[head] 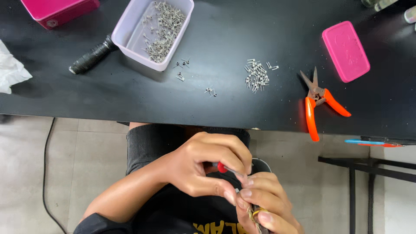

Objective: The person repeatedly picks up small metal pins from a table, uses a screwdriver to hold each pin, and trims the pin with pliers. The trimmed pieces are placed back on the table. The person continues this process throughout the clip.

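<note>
Both hands are held close to my body, below the black table's front edge [173, 119]. My left hand [203, 167] pinches a thin tool with a small red handle [222, 167], its metal tip pointing right. My right hand [264, 203] is closed around a small piece wound with wire, and the tool's tip meets it between the fingertips. What exactly the small piece is stays hidden by the fingers.
On the table stand a clear tub of small metal parts [156, 30], a loose pile of the same parts [256, 77], orange-handled snips [318, 104], a pink lid [345, 51], a pink box [58, 11] and a black spool [92, 56]. A blue-handled tool [368, 142] lies at the right edge.
</note>
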